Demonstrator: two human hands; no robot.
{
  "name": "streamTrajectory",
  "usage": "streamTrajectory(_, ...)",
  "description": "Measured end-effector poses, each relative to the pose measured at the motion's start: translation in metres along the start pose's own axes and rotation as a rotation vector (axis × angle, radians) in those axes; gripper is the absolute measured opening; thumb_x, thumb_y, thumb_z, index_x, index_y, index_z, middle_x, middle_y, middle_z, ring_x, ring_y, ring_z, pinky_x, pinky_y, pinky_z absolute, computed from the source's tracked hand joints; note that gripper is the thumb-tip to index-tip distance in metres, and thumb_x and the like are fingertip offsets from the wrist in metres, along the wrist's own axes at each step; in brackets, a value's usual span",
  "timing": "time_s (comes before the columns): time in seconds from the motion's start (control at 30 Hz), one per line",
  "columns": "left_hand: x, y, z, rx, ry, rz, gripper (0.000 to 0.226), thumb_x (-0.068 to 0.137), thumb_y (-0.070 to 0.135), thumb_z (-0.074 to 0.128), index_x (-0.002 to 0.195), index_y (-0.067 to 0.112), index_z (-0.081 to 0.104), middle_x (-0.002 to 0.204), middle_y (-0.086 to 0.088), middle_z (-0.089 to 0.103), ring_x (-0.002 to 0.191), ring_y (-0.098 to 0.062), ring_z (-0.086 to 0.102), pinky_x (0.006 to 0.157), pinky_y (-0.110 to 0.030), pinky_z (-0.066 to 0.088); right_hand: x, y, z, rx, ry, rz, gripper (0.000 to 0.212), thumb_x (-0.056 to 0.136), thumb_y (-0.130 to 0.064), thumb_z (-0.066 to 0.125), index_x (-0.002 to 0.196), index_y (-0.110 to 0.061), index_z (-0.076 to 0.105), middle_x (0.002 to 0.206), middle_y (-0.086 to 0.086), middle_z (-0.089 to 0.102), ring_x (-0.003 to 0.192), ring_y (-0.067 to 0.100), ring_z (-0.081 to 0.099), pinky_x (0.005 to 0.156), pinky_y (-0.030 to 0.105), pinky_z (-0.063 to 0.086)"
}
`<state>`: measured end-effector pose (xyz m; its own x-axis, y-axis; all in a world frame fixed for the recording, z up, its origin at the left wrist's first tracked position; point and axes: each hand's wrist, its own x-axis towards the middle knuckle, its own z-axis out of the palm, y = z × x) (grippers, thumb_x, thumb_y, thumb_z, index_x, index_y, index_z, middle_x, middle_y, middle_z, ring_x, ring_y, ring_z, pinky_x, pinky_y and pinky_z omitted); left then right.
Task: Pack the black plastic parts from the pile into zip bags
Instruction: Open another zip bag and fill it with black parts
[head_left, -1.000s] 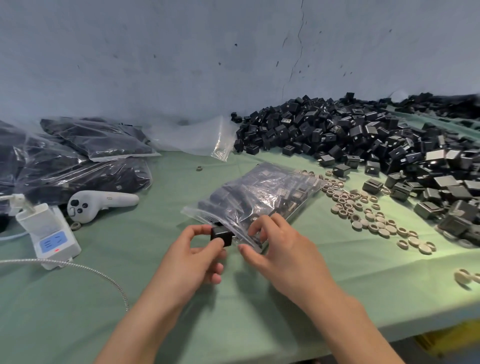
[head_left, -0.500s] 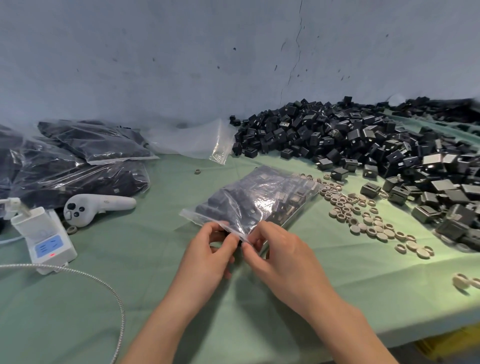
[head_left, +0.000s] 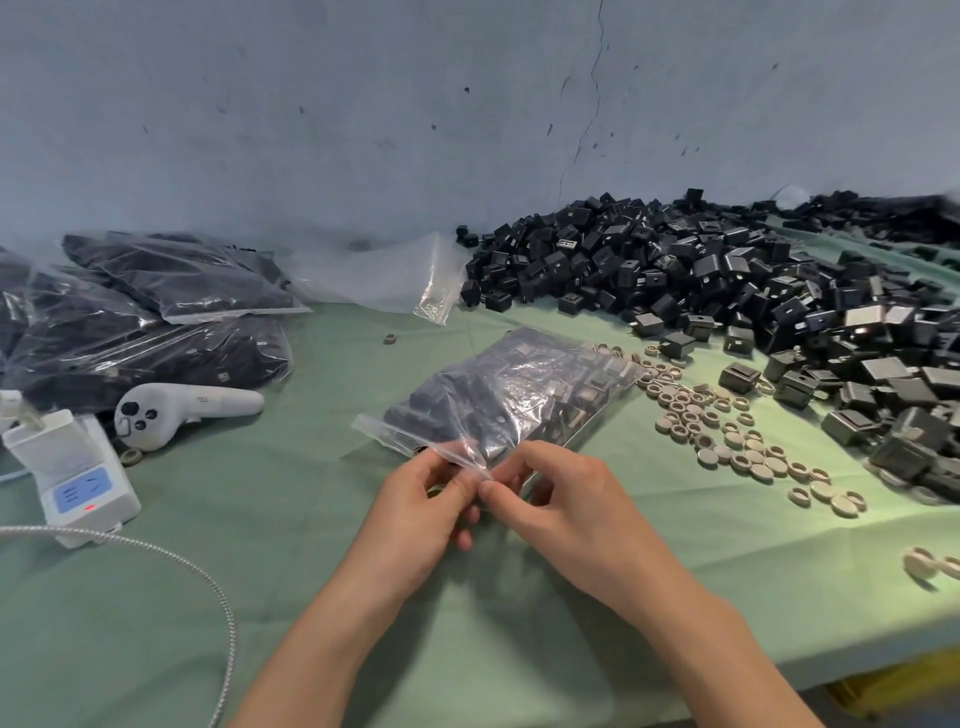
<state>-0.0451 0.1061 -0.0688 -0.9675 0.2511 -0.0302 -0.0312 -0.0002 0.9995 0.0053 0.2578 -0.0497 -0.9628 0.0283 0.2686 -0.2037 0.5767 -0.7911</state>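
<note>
filled zip bag (head_left: 511, 400), black parts pile (head_left: 727, 291)

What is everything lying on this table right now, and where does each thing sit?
zip bag: one, clear, full of black parts, table centre
pile of black plastic parts: uncountable, black, right and rear right
rings: dozens, beige, mostly between zip bag and pile
filled bags: several, clear with black contents, rear left
empty bags: count unclear, clear, by the wall
controller: one, white, left, before the filled bags
box with a red light: one, white, far left
braided cable: one, silver, front left
table cover: one, green, under everything
left hand: one, pinches the zip bag's mouth
right hand: one, pinches the mouth beside it
</note>
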Motion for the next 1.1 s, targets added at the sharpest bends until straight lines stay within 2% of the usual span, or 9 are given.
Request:
streamTrajectory(0.13, 0.005, 0.001, 0.002, 0.077, 0.025, 0.002, 0.027, 0.096, 0.003, 0.057, 0.11, 0.024, 0.067, 0.071, -0.01, 0.065, 0.044, -0.01, 0.047, 0.036, -0.023, 0.039, 0.0, -0.002, -0.001, -0.003, -0.008, 0.009, 0.015, 0.087, -0.037, 0.071, 0.079, -0.026, 0.067, 0.072, -0.015, 0.063, 0.058, 0.006, 0.054, 0.059, 0.017, 0.037)
streamTrajectory(0.3, 0.012, 0.001, 0.014, 0.25, 0.059, -0.006, 0.037, 0.094, -0.001, 0.051, 0.108, 0.029, 0.068, 0.044, 0.006, 0.055, 0.032, -0.011, 0.04, 0.031, -0.017, 0.028, -0.001, -0.005, -0.002, 0.008, -0.045, -0.007, 0.013, 0.089, -0.029, 0.07, 0.076, -0.028, 0.068, 0.073, -0.014, 0.067, 0.056, 0.005, 0.054, 0.058, 0.015, 0.035)
streamTrajectory(0.6, 0.006, 0.006, 0.015, 0.236, 0.107, -0.037, 0.025, 0.09, -0.003, 0.048, 0.096, 0.021, 0.052, 0.049, 0.002, 0.059, 0.034, -0.012, 0.045, 0.031, -0.018, 0.029, 0.002, -0.003, -0.011, 0.248, -0.064, 0.118, 0.016, 0.096, -0.035, 0.061, 0.09, -0.028, 0.074, 0.081, -0.009, 0.072, 0.059, 0.003, 0.053, 0.057, 0.02, 0.043)
streamTrajectory(0.67, 0.003, 0.01, 0.008, 0.264, 0.225, -0.018, 0.014, 0.095, 0.008, 0.05, 0.09, 0.021, 0.056, 0.054, 0.005, 0.06, 0.041, -0.012, 0.05, 0.038, -0.021, 0.035, 0.008, -0.004, -0.016, 0.432, 0.063, 0.222, 0.018, 0.098, -0.034, 0.057, 0.095, -0.028, 0.074, 0.078, -0.007, 0.067, 0.058, 0.008, 0.055, 0.053, 0.021, 0.043)
streamTrajectory(0.73, -0.004, 0.014, -0.002, 0.416, 0.518, 0.04, 0.01, 0.093, 0.024, 0.054, 0.083, 0.023, 0.055, 0.062, 0.006, 0.062, 0.064, -0.017, 0.061, 0.054, -0.029, 0.039, 0.014, -0.008, -0.02, 0.614, 0.171, 0.316, 0.022, 0.101, -0.033, 0.053, 0.098, -0.025, 0.074, 0.077, -0.004, 0.065, 0.057, 0.011, 0.055, 0.052, 0.025, 0.043)
streamTrajectory(0.8, -0.017, 0.023, -0.004, 0.444, 0.698, 0.165, 0.012, 0.089, 0.035, 0.05, 0.079, 0.027, 0.051, 0.062, 0.007, 0.062, 0.066, -0.01, 0.058, 0.054, -0.023, 0.037, 0.018, -0.012, -0.02, 0.695, 0.236, 0.371, 0.026, 0.102, -0.036, 0.05, 0.1, -0.025, 0.074, 0.08, -0.003, 0.065, 0.062, 0.011, 0.055, 0.057, 0.026, 0.043)
streamTrajectory(0.9, -0.033, 0.032, 0.014, 0.375, 0.485, 0.309, 0.013, 0.091, 0.043, 0.052, 0.086, 0.032, 0.054, 0.074, 0.022, 0.066, 0.064, -0.001, 0.06, 0.054, -0.012, 0.041, 0.019, -0.021, -0.012, 0.729, 0.275, 0.362, 0.03, 0.101, -0.044, 0.047, 0.1, -0.029, 0.073, 0.088, -0.003, 0.067, 0.067, 0.009, 0.058, 0.061, 0.022, 0.045)
streamTrajectory(1.0, -0.041, 0.031, 0.033, 0.39, 0.161, 0.283, 0.011, 0.091, 0.049, 0.057, 0.101, 0.043, 0.055, 0.09, 0.017, 0.066, 0.075, -0.002, 0.062, 0.069, -0.022, 0.05, 0.016, -0.034, -0.002, 0.78, 0.222, 0.258, 0.031, 0.1, -0.047, 0.046, 0.103, -0.03, 0.071, 0.097, 0.001, 0.068, 0.074, 0.006, 0.064, 0.063, 0.02, 0.054)
streamTrajectory(1.1, -0.043, 0.03, 0.041, 0.364, 0.081, 0.274, 0.022, 0.091, 0.03, 0.066, 0.104, 0.042, 0.053, 0.1, 0.014, 0.066, 0.085, -0.005, 0.064, 0.072, -0.02, 0.048, 0.011, -0.045, 0.004, 0.865, 0.128, 0.196, 0.034, 0.09, -0.055, 0.053, 0.106, -0.032, 0.071, 0.108, 0.001, 0.069, 0.084, 0.006, 0.068, 0.066, 0.024, 0.057)
